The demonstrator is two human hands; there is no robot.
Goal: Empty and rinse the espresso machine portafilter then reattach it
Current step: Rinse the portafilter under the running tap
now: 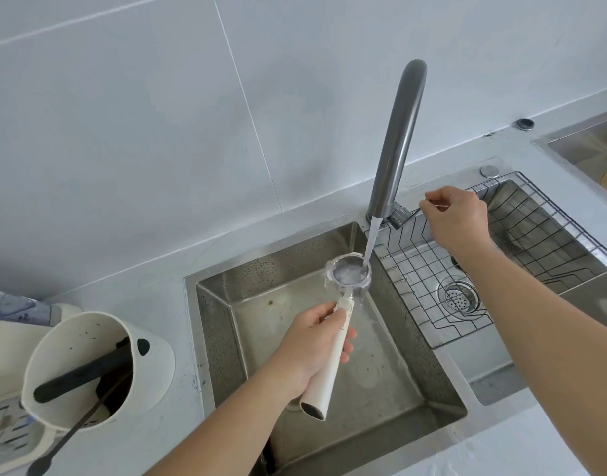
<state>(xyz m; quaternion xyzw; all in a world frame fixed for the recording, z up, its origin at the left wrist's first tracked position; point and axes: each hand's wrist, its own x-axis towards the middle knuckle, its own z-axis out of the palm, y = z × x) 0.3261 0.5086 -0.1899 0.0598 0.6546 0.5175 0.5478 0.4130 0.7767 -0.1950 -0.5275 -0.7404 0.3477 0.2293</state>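
The portafilter [333,355] has a long white handle and a round metal basket [348,274]. My left hand [312,341] grips the handle and holds the basket over the left sink basin [295,338]. Water streams from the grey faucet spout [396,142] into the basket and spills over its rim. My right hand [456,218] pinches the thin metal faucet lever [415,211] behind the sink. The espresso machine is out of view.
A wire rack [501,255] sits in the right basin above a round drain [458,298]. On the counter at left stands a white container [89,365] holding black-handled tools, beside a white tray [6,431]. A tiled wall rises behind.
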